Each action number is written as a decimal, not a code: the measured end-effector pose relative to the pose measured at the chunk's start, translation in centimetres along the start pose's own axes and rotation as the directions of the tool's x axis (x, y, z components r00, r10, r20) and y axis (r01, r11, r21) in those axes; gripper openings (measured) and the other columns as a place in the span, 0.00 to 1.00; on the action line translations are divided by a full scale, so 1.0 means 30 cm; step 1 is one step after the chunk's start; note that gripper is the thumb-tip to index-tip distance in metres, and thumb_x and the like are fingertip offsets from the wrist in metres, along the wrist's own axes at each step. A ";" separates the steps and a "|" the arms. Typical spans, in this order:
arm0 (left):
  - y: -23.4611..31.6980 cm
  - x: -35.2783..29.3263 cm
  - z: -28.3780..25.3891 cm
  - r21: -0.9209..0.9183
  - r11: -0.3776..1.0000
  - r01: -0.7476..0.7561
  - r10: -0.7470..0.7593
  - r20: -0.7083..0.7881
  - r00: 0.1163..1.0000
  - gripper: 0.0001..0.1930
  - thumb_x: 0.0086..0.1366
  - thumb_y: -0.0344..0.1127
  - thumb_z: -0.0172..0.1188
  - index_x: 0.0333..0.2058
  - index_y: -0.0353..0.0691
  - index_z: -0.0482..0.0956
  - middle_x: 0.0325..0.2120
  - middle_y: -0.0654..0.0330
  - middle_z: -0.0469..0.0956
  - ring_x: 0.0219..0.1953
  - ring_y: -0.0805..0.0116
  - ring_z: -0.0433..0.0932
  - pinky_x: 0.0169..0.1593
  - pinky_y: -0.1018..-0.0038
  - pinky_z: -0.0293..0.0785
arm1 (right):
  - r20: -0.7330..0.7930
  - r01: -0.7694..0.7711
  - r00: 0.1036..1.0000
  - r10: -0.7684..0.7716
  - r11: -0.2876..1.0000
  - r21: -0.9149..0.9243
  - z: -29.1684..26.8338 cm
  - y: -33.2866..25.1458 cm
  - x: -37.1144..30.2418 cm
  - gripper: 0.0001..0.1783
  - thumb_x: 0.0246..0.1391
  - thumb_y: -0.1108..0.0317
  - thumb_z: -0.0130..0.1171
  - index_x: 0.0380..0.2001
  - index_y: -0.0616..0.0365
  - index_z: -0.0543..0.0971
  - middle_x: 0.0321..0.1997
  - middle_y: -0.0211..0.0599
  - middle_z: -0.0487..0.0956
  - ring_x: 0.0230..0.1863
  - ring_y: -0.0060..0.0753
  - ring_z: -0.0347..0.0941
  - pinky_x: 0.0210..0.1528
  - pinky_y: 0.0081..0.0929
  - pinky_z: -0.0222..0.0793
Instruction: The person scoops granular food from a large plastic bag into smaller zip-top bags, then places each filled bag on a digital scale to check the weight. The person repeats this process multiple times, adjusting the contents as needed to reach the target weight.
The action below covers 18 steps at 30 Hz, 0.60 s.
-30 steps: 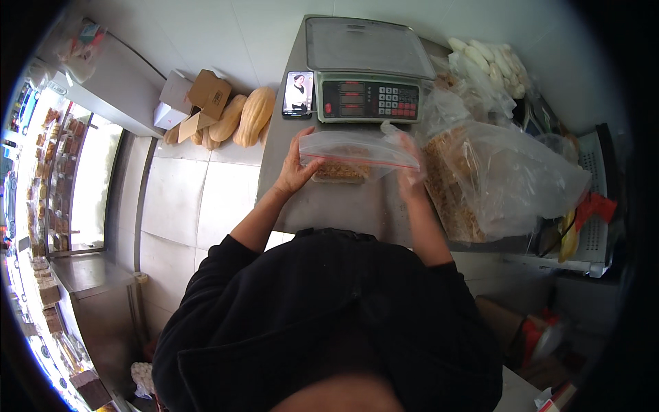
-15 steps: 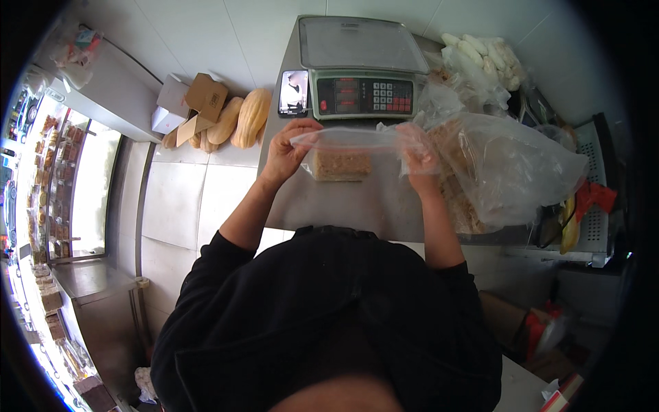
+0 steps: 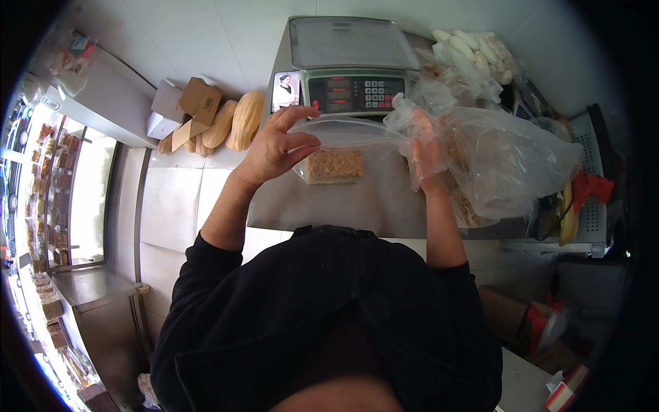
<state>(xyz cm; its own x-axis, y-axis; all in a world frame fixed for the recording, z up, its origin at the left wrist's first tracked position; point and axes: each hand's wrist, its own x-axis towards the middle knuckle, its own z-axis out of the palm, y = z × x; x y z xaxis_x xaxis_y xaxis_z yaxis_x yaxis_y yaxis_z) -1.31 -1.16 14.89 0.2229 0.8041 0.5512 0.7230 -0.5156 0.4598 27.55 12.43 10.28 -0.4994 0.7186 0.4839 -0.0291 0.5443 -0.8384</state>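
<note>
A clear plastic bag [image 3: 367, 128] with a wide mouth lies in front of me on the metal counter. Inside it, or under its film, is a block of tan, grainy pressed snack [image 3: 334, 166]. My left hand [image 3: 278, 144] is at the bag's left end, thumb and forefinger spread apart beside the mouth. At the right end, my right hand [image 3: 427, 141] has its fingers closed on the bag's edge. Crumpled clear film covers that hand and partly blurs its fingers.
A digital scale [image 3: 353, 93] stands behind the bag, with a phone [image 3: 286, 90] at its left. Loose plastic bags [image 3: 518, 161] crowd the right side. Pale squashes [image 3: 245, 120] and an open carton [image 3: 199, 106] sit at the left wall. A perforated metal rack [image 3: 592, 185] borders the right.
My left hand has shifted left and down, its thumb and forefinger now spread off the bag's rim. The bag's mouth has opened wider. More crumpled film now covers my right hand.
</note>
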 end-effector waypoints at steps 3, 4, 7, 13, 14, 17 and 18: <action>0.036 0.047 -0.048 0.074 0.992 -0.104 0.100 0.047 0.994 0.17 0.45 0.35 0.72 0.37 0.45 0.80 0.49 0.52 0.70 0.53 0.55 0.69 0.54 0.64 0.68 | -0.042 -0.011 0.999 0.019 0.987 0.162 0.007 -0.084 0.032 0.46 0.52 0.50 0.57 0.65 0.62 0.49 0.67 0.46 0.54 0.68 0.39 0.49 0.67 0.36 0.45; 0.064 0.062 -0.061 0.129 0.982 -0.137 0.137 0.008 0.991 0.18 0.46 0.36 0.71 0.38 0.45 0.80 0.48 0.52 0.70 0.52 0.55 0.70 0.53 0.64 0.69 | -0.059 -0.019 0.998 0.030 0.983 0.181 0.005 -0.130 0.030 0.50 0.50 0.46 0.58 0.65 0.62 0.47 0.67 0.47 0.52 0.68 0.41 0.48 0.67 0.39 0.44; 0.201 0.099 -0.043 0.146 0.956 -0.253 0.265 -0.072 0.961 0.23 0.46 0.42 0.69 0.42 0.42 0.77 0.44 0.54 0.71 0.49 0.55 0.71 0.49 0.63 0.70 | -0.171 0.041 0.985 0.002 0.967 0.251 0.027 -0.270 0.036 0.58 0.45 0.36 0.58 0.67 0.56 0.40 0.69 0.47 0.49 0.68 0.47 0.46 0.65 0.48 0.45; 0.405 0.200 0.178 -0.050 0.953 -0.298 0.301 0.062 0.952 0.15 0.48 0.36 0.60 0.37 0.41 0.75 0.37 0.59 0.71 0.40 0.58 0.71 0.41 0.65 0.71 | -0.199 0.078 0.980 0.002 0.917 0.391 0.100 -0.443 0.074 0.65 0.38 0.32 0.61 0.68 0.49 0.35 0.70 0.50 0.45 0.68 0.55 0.45 0.64 0.54 0.45; 0.401 0.207 0.190 -0.102 0.910 -0.403 0.404 -0.011 0.915 0.14 0.48 0.34 0.59 0.36 0.41 0.74 0.37 0.59 0.71 0.39 0.59 0.71 0.40 0.65 0.71 | -0.188 0.064 0.982 0.017 0.907 0.417 0.099 -0.455 0.073 0.65 0.39 0.34 0.61 0.68 0.50 0.35 0.70 0.50 0.44 0.68 0.55 0.44 0.64 0.54 0.43; 0.416 0.212 0.221 -0.255 0.803 -0.539 0.561 0.018 0.828 0.12 0.49 0.30 0.57 0.35 0.42 0.73 0.35 0.60 0.71 0.38 0.59 0.72 0.39 0.66 0.71 | -0.082 -0.037 0.991 0.106 0.807 0.590 0.075 -0.482 0.045 0.62 0.43 0.45 0.62 0.67 0.54 0.32 0.71 0.52 0.39 0.70 0.54 0.40 0.67 0.55 0.36; 0.435 0.207 0.234 -0.314 0.787 -0.530 0.570 0.042 0.821 0.12 0.49 0.30 0.57 0.35 0.42 0.73 0.36 0.60 0.71 0.38 0.59 0.72 0.39 0.66 0.71 | -0.081 0.000 0.995 0.056 0.826 0.564 0.059 -0.488 0.033 0.57 0.45 0.48 0.61 0.67 0.55 0.37 0.69 0.53 0.43 0.68 0.52 0.44 0.66 0.53 0.40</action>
<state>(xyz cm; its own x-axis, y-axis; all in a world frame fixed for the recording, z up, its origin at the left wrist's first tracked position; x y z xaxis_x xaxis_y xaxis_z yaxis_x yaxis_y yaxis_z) 14.09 -0.81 19.43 0.6221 0.3787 0.6852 0.2456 -0.9254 0.2885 25.95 4.42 22.59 -0.4282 0.7807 0.4552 -0.5124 0.2052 -0.8339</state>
